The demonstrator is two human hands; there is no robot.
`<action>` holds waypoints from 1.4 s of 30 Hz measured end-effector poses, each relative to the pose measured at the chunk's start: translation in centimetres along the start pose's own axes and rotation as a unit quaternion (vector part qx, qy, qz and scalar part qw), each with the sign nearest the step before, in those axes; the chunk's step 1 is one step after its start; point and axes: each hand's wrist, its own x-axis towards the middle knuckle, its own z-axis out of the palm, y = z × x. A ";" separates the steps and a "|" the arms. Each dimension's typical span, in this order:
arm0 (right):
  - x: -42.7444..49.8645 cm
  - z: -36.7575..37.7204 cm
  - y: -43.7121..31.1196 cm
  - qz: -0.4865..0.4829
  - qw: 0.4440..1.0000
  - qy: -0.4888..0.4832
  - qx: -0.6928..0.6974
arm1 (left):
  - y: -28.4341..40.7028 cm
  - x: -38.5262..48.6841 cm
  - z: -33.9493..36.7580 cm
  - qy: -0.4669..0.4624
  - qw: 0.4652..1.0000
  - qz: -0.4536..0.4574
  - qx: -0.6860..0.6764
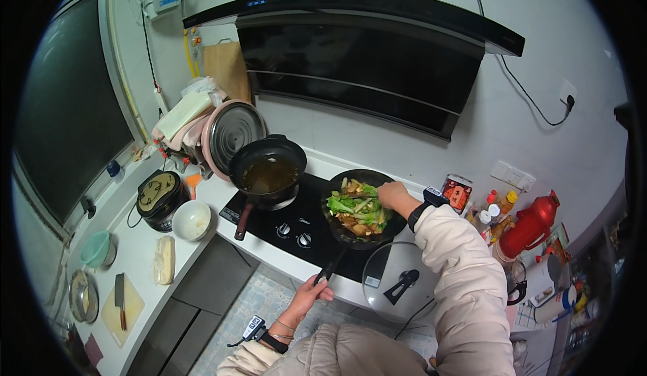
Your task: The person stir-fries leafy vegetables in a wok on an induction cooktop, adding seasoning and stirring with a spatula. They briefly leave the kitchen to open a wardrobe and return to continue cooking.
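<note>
My left hand (311, 295) grips the black handle (333, 265) of a dark frying pan (333, 227) on the right side of the cooktop. In that pan lie green leafy vegetables (356, 205) with browned pieces (356, 224), perhaps meat. Over the pan's right rim, my right hand (393, 195) is closed around a thin dark utensil (365, 196) that reaches into the food; its exact kind is hard to make out. A glass lid (376, 270) with a black handle knob (403, 286) rests at the counter's front edge, below my right forearm.
On the left burner, a second pan (268, 166) holds brownish liquid, its handle pointing toward me. Left counter: a white bowl (191, 220), a black appliance (160, 201), a cleaver (120, 295) on a cutting board (132, 308). Right: a red thermos flask (528, 224) and several condiment bottles (493, 214). Above hangs a range hood (354, 67).
</note>
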 end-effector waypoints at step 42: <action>-2.1 -0.7 5.4 0.021 1.000 0.011 -0.008 | -0.2 0.0 -0.1 -0.003 1.000 0.002 -0.005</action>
